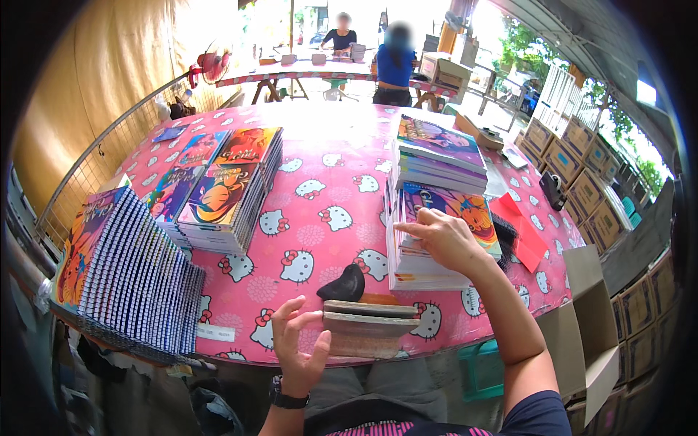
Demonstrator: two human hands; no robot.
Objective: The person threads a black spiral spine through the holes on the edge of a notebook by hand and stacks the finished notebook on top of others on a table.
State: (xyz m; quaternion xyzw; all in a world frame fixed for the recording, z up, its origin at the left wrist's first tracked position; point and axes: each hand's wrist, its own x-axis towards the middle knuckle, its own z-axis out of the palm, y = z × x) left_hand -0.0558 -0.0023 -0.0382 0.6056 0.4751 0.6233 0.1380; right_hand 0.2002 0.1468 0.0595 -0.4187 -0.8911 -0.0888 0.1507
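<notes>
My right hand rests on a stack of printed books with a colourful cover on top. Its index finger reaches to the stack's left edge, and the fingers I can see are apart; the thumb is hidden. Close to the table's near edge, my left hand is raised with fingers spread, holding nothing. Beside its fingertips stands a wooden block fixture with a slot across it. A black, rounded lump lies just behind the fixture.
Spiral-bound notebooks stand piled at the left, with more notebook stacks behind. Another book stack sits beyond my right hand, near red sheets. An open carton and stacked boxes line the right. Two people work farther back.
</notes>
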